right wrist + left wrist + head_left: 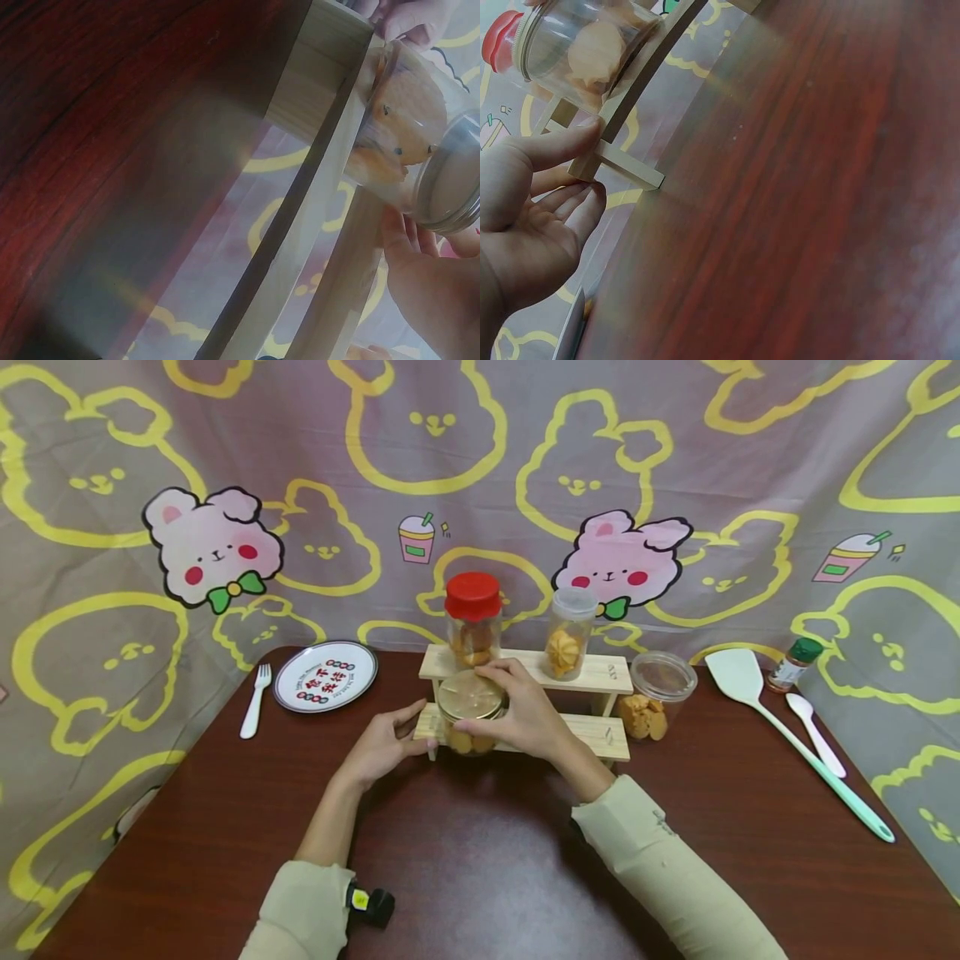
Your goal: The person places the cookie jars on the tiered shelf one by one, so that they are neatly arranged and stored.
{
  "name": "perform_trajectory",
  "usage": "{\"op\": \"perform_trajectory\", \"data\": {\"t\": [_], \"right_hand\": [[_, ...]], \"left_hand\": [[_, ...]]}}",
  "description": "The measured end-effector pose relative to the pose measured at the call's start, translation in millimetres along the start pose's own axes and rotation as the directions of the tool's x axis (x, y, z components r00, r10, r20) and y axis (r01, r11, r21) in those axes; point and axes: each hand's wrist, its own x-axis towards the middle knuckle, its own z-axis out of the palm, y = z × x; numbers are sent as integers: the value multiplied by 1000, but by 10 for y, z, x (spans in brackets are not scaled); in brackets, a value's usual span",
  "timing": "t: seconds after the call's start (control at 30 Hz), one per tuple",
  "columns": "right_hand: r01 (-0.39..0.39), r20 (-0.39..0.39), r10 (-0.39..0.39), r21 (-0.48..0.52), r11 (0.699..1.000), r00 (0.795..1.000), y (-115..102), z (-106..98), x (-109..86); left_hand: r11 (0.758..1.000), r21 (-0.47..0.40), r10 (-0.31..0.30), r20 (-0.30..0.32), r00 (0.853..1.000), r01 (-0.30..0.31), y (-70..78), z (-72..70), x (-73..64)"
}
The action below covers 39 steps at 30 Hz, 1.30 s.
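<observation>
"Fingers of your right hand (528, 714) are clamped around the gold-lidded jar (467, 700), with the thumb on the near side and the other fingers toward the far side of the lid."

"Yes, and your left hand (378, 745) pinches the left end of the lower wooden step (581, 733); in the left wrist view, your thumb lies upon the board and the other fingers are curled below."

"And the jar itself? It is at the left part of this lower step, with round biscuits (471, 743) inside; whether its base rests with full weight, I cannot tell."

"Just behind it, on the far side, you have the upper wooden step (517, 662). It carries the red-lidded jar (472, 618) at left and the slim jar with whitish lid (567, 639) at right."

"More to your right, on the dark table (480, 860), the wide clear jar (663, 693) stands just beside the steps. Well apart from it, at far right, you have the spatula (738, 677), the spoon (821, 741) and the green-capped bottle (791, 668)."

"To your left, in the far part, lies the white plate (363, 668), and the fork (257, 703) lies near it, on its left. Behind everything hangs the patterned cloth (480, 514)."
</observation>
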Motion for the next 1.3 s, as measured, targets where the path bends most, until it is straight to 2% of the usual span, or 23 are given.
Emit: {"op": "perform_trajectory", "data": {"t": [0.4,0.7,1.17,1.3], "right_hand": [[-18,15,19,-9,1000,1000,-20,-18,2],[-3,14,3,12,1000,1000,10,-53,-23],[19,-13,-17,162,987,1000,41,-237,-121],[16,-31,-11,170,985,999,77,-329,-159]], "left_hand": [[1000,3,0,-1,1000,0,7,-1,-5],[1000,1,-6,1,1000,6,-3,-1,-10],[1000,-13,-9,6,1000,10,-6,-5,-15],[1000,-10,-12,4,1000,12,-8,-6,-14]]}}
